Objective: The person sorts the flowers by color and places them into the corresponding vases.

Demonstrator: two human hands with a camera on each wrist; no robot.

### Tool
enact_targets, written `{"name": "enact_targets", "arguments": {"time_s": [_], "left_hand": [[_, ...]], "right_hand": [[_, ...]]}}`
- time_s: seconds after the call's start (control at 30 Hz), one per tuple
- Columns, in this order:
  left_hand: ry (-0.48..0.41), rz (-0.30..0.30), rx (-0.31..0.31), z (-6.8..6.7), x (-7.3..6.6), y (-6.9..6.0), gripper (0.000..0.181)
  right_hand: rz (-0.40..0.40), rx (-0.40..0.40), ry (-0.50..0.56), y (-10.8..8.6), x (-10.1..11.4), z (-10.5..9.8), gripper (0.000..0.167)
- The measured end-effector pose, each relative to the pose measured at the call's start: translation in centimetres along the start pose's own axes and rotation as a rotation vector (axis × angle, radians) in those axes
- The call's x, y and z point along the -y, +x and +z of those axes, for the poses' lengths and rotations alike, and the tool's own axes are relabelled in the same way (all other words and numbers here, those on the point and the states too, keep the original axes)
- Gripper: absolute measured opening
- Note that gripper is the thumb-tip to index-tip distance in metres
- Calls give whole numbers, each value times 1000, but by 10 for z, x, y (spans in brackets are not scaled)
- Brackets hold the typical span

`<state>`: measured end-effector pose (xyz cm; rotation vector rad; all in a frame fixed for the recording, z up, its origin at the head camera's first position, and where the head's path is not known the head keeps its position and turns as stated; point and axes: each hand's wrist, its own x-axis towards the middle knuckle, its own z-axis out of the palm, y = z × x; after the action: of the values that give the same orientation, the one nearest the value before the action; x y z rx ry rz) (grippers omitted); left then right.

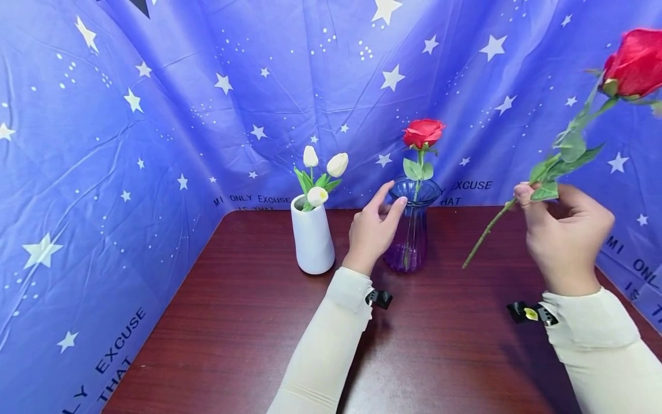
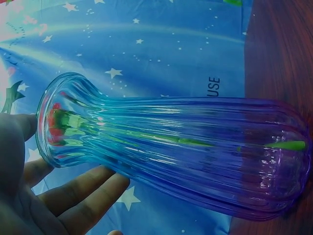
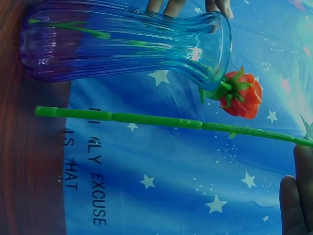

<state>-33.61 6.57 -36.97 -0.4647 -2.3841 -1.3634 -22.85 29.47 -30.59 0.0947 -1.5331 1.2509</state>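
Note:
My left hand (image 1: 373, 227) holds the neck and rim of a ribbed glass vase (image 1: 408, 241), blue above and purple below. The left wrist view shows the thumb at the rim and the fingers (image 2: 83, 198) along the neck. One red rose (image 1: 424, 133) stands inside this vase, its stem visible through the glass. To the right, my right hand (image 1: 569, 236) pinches the green stem of a second rose (image 1: 633, 63) between thumb and fingers. That stem (image 3: 146, 118) slants down toward the vase, its lower end in the air and apart from the glass.
A white vase (image 1: 313, 241) with three white tulips (image 1: 337, 165) stands left of the glass vase. Both vases stand on a dark red-brown wooden table (image 1: 248, 322). Blue star-printed cloth (image 1: 310, 75) hangs behind the table and at its sides.

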Motion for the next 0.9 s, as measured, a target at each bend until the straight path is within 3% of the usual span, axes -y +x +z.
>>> {"name": "enact_targets", "arguments": {"time_s": [0.57, 0.9], "left_hand": [[11, 0, -4, -1, 1, 0, 55], [12, 6, -5, 0, 1, 0, 55]], "right_hand": [[-50, -21, 18, 9, 12, 13, 25], [-48, -22, 114, 17, 11, 16, 24]]}}
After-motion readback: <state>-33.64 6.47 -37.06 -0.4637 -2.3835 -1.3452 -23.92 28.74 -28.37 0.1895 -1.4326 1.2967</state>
